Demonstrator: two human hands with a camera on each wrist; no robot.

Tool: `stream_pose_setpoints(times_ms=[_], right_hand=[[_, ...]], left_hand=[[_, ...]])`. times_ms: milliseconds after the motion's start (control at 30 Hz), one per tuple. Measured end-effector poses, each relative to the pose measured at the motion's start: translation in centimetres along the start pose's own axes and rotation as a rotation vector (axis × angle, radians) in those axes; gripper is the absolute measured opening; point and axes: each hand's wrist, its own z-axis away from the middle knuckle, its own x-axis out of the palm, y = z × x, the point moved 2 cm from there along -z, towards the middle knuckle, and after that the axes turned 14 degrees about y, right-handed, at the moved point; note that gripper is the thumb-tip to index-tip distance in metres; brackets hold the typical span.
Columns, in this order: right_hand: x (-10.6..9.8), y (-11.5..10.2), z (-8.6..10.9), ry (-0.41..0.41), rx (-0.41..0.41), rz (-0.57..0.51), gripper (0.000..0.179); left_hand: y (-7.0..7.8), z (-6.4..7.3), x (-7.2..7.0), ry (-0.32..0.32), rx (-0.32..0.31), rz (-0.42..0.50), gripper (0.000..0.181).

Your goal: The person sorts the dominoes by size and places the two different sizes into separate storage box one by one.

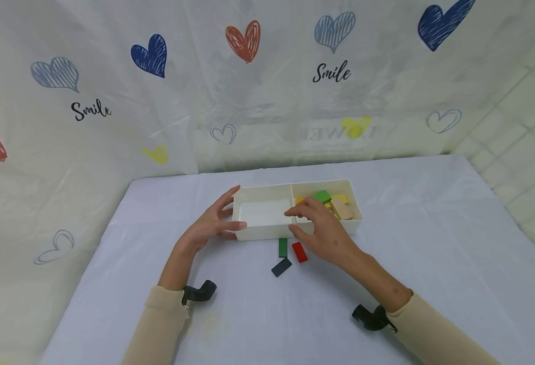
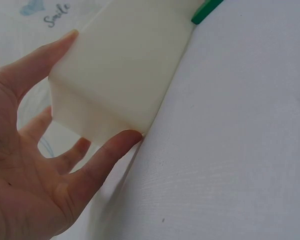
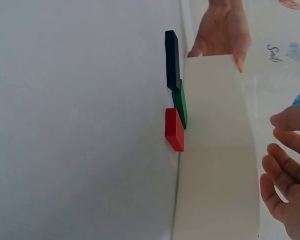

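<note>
In the head view, the person's left hand braces the left end of the white 2-compartment box, thumb on the near wall and forefinger by the far corner. The right hand hangs over the divider, thumb and forefinger apart, with nothing visible between them. The right compartment holds yellow pieces, a bright green block and a pale tan block. On the white cloth, 3 blocks lie by the near wall: dark green, red and blackish.

In the left wrist view, the digits spread around the box end with light contact; even, gentle pressure should steady it without tipping.

In the right wrist view, the fingers are loosely bent, well apart from the 3 blocks. Keeping that wrist high should spare them a knock; a narrow fingertip pinch would suit such small pieces.
</note>
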Motion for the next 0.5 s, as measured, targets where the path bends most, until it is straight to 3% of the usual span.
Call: stream_pose_setpoints(times_ms=[500], right_hand=[[-0.45, -0.27, 0.94, 0.005, -0.022, 0.004, 0.029]], left_hand=[[-0.28, -0.20, -0.08, 0.002, 0.005, -0.010, 0.094]])
